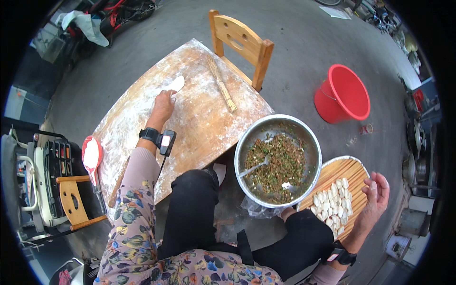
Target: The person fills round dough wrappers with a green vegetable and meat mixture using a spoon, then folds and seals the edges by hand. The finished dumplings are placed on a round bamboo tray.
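Note:
At the far part of a floury wooden table (194,130), my left hand (164,106) pinches the near edge of a thin white dough wrapper (177,84). My right hand (374,196) is held with nothing in it over the right edge of a slatted tray (333,171), fingers apart. Several white dumplings (331,203) lie in rows on that tray. Between my hands stands a large steel bowl (239,149) of chopped brown and green filling (278,160). A metal spoon (254,166) rests in the filling, its handle against the bowl's left wall.
A straw whisk (221,83) lies on the table's right side. A red scoop of flour (91,154) sits at the left edge, near a wooden stick (117,185) partly behind my sleeve. Wooden chairs (242,39) and a red bucket (343,94) stand around.

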### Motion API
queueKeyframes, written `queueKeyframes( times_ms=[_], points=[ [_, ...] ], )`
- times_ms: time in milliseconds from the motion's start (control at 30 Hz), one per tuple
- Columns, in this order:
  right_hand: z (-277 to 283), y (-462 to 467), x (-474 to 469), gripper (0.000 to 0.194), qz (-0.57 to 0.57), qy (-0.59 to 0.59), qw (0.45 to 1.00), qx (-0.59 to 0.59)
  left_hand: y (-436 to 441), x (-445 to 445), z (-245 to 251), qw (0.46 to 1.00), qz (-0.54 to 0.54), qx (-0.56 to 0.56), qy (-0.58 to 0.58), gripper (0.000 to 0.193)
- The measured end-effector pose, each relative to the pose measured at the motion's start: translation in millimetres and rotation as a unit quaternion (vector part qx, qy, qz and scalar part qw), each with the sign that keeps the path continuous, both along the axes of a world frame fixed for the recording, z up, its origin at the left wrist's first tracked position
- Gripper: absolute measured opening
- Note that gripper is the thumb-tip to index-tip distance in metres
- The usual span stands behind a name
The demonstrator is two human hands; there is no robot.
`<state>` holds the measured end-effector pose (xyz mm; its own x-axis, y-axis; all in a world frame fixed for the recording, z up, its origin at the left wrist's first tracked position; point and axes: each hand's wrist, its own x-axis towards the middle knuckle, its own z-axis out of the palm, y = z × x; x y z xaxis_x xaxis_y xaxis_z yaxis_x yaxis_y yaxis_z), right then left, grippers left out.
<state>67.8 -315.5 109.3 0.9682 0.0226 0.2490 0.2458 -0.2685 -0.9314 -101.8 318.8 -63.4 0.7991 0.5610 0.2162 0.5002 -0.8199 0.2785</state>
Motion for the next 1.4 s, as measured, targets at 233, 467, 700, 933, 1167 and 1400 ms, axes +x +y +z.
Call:
queueKeyframes(
  times_ms=[233,467,700,933,1167,1400],
  points=[
    [-22,151,-22,0.023,0.183,0.137,0.97,0.078,49,46,-29,1.0,0.002,-0.003,-0.013,0.044],
    [-51,156,-14,0.022,0.189,0.207,0.958,0.061,8,26,-37,0.999,-0.028,0.0,0.029,0.028],
    [-50,150,-17,0.023,0.191,0.196,0.958,0.085,-34,-20,-37,0.994,0.072,-0.045,-0.066,0.022],
    [-50,145,-11,0.019,0.197,0.178,0.959,0.102,1,-30,-48,0.98,0.146,-0.1,0.095,0.032],
    [-47,137,-6,0.021,0.199,0.191,0.955,0.113,-28,-20,-14,0.992,0.068,-0.099,0.049,0.02],
    [-59,150,-12,0.047,0.27,0.265,0.92,0.104,-170,68,132,0.931,-0.179,-0.314,-0.048,0.019]
  ],
)
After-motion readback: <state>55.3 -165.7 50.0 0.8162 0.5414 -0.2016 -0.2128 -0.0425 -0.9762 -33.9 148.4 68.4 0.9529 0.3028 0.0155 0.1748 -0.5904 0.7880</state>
